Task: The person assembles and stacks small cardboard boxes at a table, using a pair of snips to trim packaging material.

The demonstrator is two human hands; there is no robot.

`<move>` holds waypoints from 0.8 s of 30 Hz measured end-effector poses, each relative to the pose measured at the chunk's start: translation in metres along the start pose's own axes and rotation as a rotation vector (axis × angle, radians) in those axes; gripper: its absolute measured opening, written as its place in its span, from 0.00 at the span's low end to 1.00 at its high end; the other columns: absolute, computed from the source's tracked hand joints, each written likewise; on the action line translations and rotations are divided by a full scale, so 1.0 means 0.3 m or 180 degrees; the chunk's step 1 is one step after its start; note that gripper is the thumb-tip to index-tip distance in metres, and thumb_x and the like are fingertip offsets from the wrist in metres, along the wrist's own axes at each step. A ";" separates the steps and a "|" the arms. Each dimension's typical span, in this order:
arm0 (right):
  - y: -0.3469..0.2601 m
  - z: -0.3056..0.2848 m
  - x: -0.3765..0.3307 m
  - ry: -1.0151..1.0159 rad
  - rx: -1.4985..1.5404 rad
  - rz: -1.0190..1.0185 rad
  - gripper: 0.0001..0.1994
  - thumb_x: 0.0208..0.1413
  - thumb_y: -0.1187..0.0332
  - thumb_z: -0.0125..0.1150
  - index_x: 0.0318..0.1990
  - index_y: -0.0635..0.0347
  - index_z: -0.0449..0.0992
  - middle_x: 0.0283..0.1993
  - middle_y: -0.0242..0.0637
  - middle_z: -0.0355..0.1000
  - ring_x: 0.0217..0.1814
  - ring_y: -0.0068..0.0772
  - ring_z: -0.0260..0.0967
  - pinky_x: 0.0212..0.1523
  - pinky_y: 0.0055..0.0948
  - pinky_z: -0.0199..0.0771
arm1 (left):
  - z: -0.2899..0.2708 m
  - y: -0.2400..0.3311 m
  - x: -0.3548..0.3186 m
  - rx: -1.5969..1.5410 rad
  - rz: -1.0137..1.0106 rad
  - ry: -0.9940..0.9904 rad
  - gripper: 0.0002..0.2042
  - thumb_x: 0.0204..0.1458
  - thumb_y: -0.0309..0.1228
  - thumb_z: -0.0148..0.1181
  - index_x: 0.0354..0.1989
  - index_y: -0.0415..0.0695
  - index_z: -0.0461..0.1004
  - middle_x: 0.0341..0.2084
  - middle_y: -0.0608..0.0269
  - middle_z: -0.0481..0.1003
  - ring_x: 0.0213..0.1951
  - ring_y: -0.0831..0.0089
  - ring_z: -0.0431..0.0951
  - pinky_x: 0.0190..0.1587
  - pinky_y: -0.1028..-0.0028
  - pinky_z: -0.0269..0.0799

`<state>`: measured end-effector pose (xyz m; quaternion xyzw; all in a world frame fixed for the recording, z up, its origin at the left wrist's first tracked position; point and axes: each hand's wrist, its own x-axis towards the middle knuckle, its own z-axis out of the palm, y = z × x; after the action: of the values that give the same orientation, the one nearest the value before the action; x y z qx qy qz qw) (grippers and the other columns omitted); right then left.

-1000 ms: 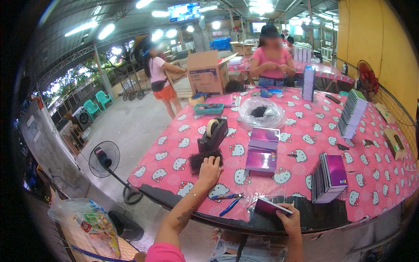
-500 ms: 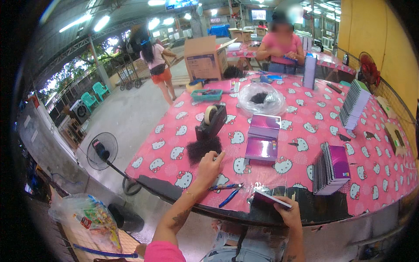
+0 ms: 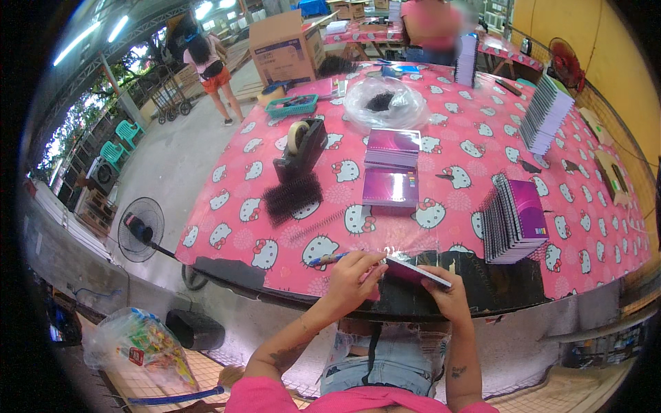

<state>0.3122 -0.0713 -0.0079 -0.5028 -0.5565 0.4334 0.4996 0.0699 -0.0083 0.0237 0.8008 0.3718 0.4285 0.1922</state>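
Observation:
My right hand [image 3: 446, 294] grips a thin notebook [image 3: 412, 270] by its right end, holding it tilted just above the table's near edge. My left hand [image 3: 354, 279] is at the notebook's left end, fingers pinched together; what they hold, if anything, is too small to make out. A blue-handled tool [image 3: 326, 259] sticks out from beside my left fingers, partly covered by the hand. Farther off lies a heap of black spiral coils [image 3: 292, 197], with one loose coil [image 3: 318, 226] near it. Two stacks of purple notebooks, a far stack [image 3: 392, 143] and a near stack [image 3: 390, 187], lie ahead.
Spiral-bound notebooks [image 3: 513, 224] stand at the right, with another bound stack [image 3: 546, 113] behind. A tape dispenser [image 3: 301, 148], green basket [image 3: 292, 105] and plastic bag of coils [image 3: 385, 103] sit farther back. Another person [image 3: 432, 27] stands across the table; a fan [image 3: 141, 227] is at the left.
My left hand has moved from beside the coil heap back to the notebook's left end. My right hand still holds the notebook. The view has tipped downward.

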 end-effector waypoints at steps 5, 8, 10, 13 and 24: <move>-0.001 0.008 0.009 -0.0009 -0.0022 -0.0013 0.14 0.58 0.78 0.64 0.52 0.64 0.80 0.44 0.36 0.80 0.47 0.24 0.74 0.51 0.25 0.71 | -0.005 -0.010 -0.011 -0.0385 -0.0361 -0.0147 0.11 0.57 0.28 0.65 0.46 0.39 0.79 0.34 0.56 0.80 0.32 0.66 0.80 0.36 0.70 0.74; -0.019 0.016 0.015 0.0032 -0.0016 0.0024 0.13 0.58 0.78 0.64 0.51 0.64 0.80 0.44 0.35 0.80 0.47 0.23 0.73 0.52 0.25 0.71 | -0.015 -0.016 -0.001 -0.0156 -0.0384 -0.0255 0.10 0.58 0.30 0.64 0.44 0.39 0.79 0.34 0.55 0.81 0.34 0.63 0.81 0.37 0.67 0.74; -0.018 0.014 0.007 0.0081 -0.0025 0.0022 0.13 0.58 0.78 0.64 0.50 0.65 0.80 0.43 0.33 0.80 0.46 0.21 0.72 0.51 0.24 0.71 | -0.019 -0.002 0.008 -0.0015 -0.0328 -0.0215 0.10 0.58 0.32 0.64 0.43 0.39 0.79 0.34 0.55 0.81 0.35 0.60 0.81 0.39 0.65 0.74; -0.004 0.011 0.001 0.0094 0.0015 -0.0002 0.12 0.58 0.77 0.66 0.50 0.65 0.80 0.43 0.32 0.79 0.45 0.21 0.72 0.51 0.24 0.70 | -0.016 -0.009 0.009 -0.0101 -0.0298 -0.0303 0.09 0.60 0.32 0.62 0.42 0.39 0.79 0.33 0.54 0.80 0.36 0.57 0.80 0.39 0.63 0.73; -0.005 0.000 -0.009 -0.0081 -0.0002 0.0064 0.12 0.58 0.77 0.65 0.49 0.65 0.81 0.44 0.34 0.80 0.46 0.23 0.73 0.51 0.24 0.70 | -0.041 0.000 0.057 -0.0429 -0.0664 -0.0776 0.09 0.64 0.32 0.55 0.44 0.39 0.76 0.31 0.53 0.78 0.33 0.59 0.79 0.37 0.64 0.72</move>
<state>0.3119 -0.0742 -0.0069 -0.5030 -0.5579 0.4446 0.4880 0.0657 0.0048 0.0399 0.7892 0.3972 0.3299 0.3325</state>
